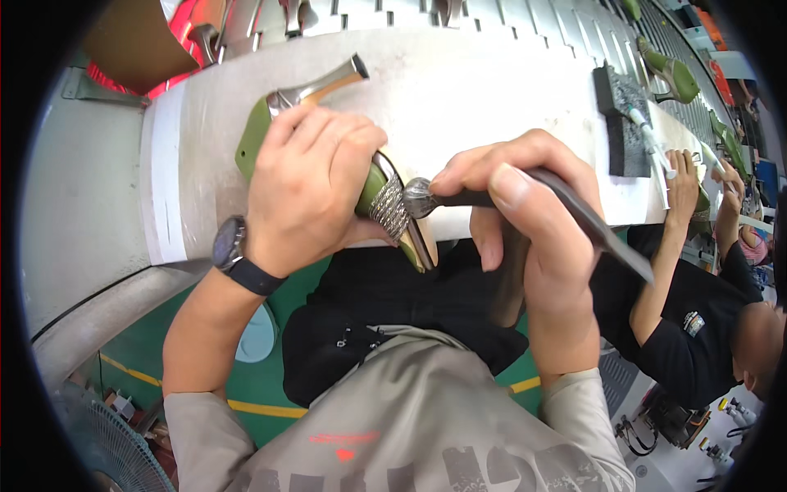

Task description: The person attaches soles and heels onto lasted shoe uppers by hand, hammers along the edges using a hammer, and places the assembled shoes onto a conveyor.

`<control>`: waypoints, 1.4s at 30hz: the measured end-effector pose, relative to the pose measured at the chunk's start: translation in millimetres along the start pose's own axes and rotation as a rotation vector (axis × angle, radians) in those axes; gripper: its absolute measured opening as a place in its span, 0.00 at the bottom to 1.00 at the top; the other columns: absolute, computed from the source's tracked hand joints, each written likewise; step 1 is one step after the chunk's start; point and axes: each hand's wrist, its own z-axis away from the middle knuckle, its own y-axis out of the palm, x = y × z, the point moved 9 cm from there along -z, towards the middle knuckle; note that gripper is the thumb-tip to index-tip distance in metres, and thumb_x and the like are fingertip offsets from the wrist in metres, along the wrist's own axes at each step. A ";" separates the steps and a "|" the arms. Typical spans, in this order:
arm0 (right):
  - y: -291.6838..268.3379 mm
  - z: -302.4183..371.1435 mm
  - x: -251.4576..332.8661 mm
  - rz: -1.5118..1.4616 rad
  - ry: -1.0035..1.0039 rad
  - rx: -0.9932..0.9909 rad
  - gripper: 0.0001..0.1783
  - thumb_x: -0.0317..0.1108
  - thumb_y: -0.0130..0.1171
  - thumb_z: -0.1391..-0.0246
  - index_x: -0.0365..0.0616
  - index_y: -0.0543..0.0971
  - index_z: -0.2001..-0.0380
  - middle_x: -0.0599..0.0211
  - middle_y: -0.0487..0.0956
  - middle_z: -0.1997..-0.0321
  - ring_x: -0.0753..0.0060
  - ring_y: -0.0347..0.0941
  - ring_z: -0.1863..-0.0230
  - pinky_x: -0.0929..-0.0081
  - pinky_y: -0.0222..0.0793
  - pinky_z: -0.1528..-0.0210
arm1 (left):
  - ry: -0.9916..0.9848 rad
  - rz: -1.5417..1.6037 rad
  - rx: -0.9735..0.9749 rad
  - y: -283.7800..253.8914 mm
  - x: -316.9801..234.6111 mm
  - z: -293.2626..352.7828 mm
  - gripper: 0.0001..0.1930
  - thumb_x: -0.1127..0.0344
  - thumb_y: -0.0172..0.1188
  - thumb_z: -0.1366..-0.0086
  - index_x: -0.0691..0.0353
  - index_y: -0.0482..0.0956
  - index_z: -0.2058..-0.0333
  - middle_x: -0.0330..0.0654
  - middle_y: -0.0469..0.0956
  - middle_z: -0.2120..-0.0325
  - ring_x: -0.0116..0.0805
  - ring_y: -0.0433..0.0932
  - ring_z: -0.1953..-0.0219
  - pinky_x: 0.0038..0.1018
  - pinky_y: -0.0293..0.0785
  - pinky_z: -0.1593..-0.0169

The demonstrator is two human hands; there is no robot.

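My left hand (307, 180) is wrapped round a green high-heeled shoe (388, 205), which lies on its side above the near part of the work table. A band of silvery cords crosses its front, and the metallic heel (332, 82) sticks out beyond my knuckles. Much of the shoe's middle is hidden under my fingers. My right hand (533, 197) is closed on dark metal pincers (623, 246) with two spread handles. Their rounded, ribbed head (419, 198) is at the corded band, against it or very close; I cannot tell which.
A pale work table (492, 90) runs in front of me, with a metal slatted conveyor (557, 25) beyond holding shoes. To the right are a dark block (619, 123), white-handled tools (652, 143) and a co-worker (697, 320) handling a shoe. A fan (111, 435) stands at lower left.
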 end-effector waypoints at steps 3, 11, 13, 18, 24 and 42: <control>-27.5 -18.2 3.5 0.638 -0.220 0.005 0.07 0.24 0.59 0.40 0.36 0.79 0.58 0.51 0.85 0.62 0.72 0.78 0.74 0.72 0.74 0.71 | 0.009 -0.015 0.011 0.3 2.5 2.4 0.40 0.47 0.81 0.66 0.61 0.75 0.55 0.43 0.80 0.59 0.47 0.80 0.55 0.45 0.70 0.42; -24.1 24.1 32.3 1.117 -0.538 0.045 0.53 0.29 0.77 0.60 0.44 0.66 0.28 0.41 0.65 0.26 0.38 0.64 0.27 0.49 0.63 0.29 | -0.577 1.151 -0.309 -33.5 73.8 -4.2 0.46 0.26 0.55 0.33 0.66 0.70 0.37 0.47 0.77 0.44 0.36 0.80 0.46 0.35 0.79 0.44; 7.8 28.9 31.4 1.092 -0.776 0.084 0.53 0.35 0.79 0.62 0.44 0.68 0.29 0.39 0.64 0.26 0.35 0.63 0.27 0.41 0.59 0.28 | -0.642 1.891 -0.233 -7.9 42.1 -47.9 0.45 0.26 0.46 0.29 0.66 0.71 0.37 0.48 0.77 0.43 0.38 0.80 0.46 0.35 0.79 0.44; -43.2 -18.9 29.1 0.681 -0.874 -0.333 0.52 0.32 0.71 0.43 0.25 0.51 0.26 0.45 0.72 0.36 0.57 0.75 0.38 0.65 0.70 0.37 | -0.504 1.358 -0.168 40.4 21.7 -116.6 0.32 0.41 0.49 0.22 0.67 0.72 0.38 0.48 0.79 0.44 0.39 0.79 0.43 0.35 0.77 0.42; -155.5 -160.9 46.6 0.286 -0.399 -0.667 0.26 0.37 0.69 0.43 0.34 0.78 0.46 0.60 0.83 0.54 0.72 0.79 0.58 0.72 0.75 0.55 | -0.448 0.382 0.083 106.3 76.9 -119.3 0.24 0.52 0.66 0.30 0.71 0.81 0.50 0.55 0.84 0.55 0.46 0.83 0.52 0.38 0.78 0.46; -87.5 -139.0 0.8 0.954 -0.516 -0.334 0.30 0.27 0.68 0.51 0.50 0.80 0.42 0.47 0.79 0.49 0.44 0.80 0.52 0.55 0.78 0.50 | 0.101 -0.289 0.044 71.2 46.4 -183.9 0.11 0.65 0.69 0.46 0.58 0.83 0.63 0.42 0.84 0.64 0.45 0.81 0.57 0.39 0.74 0.50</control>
